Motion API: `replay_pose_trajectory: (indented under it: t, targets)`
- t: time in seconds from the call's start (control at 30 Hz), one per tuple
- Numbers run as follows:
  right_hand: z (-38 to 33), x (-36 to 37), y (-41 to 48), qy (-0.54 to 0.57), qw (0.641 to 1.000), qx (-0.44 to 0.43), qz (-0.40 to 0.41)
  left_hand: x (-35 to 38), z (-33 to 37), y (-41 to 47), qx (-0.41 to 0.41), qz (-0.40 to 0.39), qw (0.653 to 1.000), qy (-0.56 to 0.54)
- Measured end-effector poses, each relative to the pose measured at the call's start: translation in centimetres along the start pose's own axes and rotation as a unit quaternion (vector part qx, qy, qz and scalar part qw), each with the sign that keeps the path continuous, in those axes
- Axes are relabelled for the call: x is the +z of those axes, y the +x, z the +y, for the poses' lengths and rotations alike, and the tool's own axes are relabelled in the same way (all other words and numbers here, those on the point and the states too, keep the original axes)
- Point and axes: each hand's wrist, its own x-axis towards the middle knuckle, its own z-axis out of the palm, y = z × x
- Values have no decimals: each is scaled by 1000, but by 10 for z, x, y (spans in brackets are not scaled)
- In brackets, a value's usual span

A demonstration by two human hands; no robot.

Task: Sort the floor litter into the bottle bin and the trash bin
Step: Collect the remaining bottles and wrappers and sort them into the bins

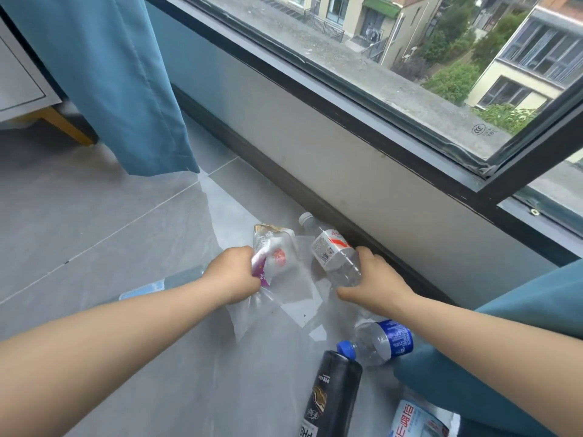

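Under the window, the left hand (232, 275) is clutching wrappers (274, 257); the right hand (372, 285) is gripping a bottle (334, 253) — best lifting each separately, binning apart.

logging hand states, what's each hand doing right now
Left hand: closed on a plastic snack wrapper.
Right hand: closed around a clear water bottle.
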Motion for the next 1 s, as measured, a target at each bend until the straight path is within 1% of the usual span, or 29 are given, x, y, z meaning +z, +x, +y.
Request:
replay_pose_trajectory:
  t: [0.2, 0.37, 0.5, 0.57, 0.67, 0.8, 0.9, 1.0]
  targets:
    - [-27, -17, -12, 95, 993, 0, 64, -28, -3, -19, -4, 36, 997, -68]
    - [-49, -36, -34, 196, 979, 11, 63, -60, 2, -48, -34, 68, 990, -122]
    - [-71, -70, -45, 248, 966, -16, 77, -97, 13, -68, -42, 97, 975, -193]
    - [-84, -89, -51, 295, 950, -30, 103, -123, 23, -74, -37, 116, 964, -235]
    - [-107, -117, -60, 350, 928, -61, 115, -163, 35, -81, -30, 164, 939, -299]
    - [-148, -155, -56, 363, 915, -112, 136, -205, 44, -83, -42, 224, 899, -374]
    - [-187, -193, -51, 365, 906, -148, 157, -247, 52, -87, -41, 259, 883, -389]
    - [-227, -242, -58, 370, 896, -179, 170, -312, 63, -95, -42, 290, 866, -405]
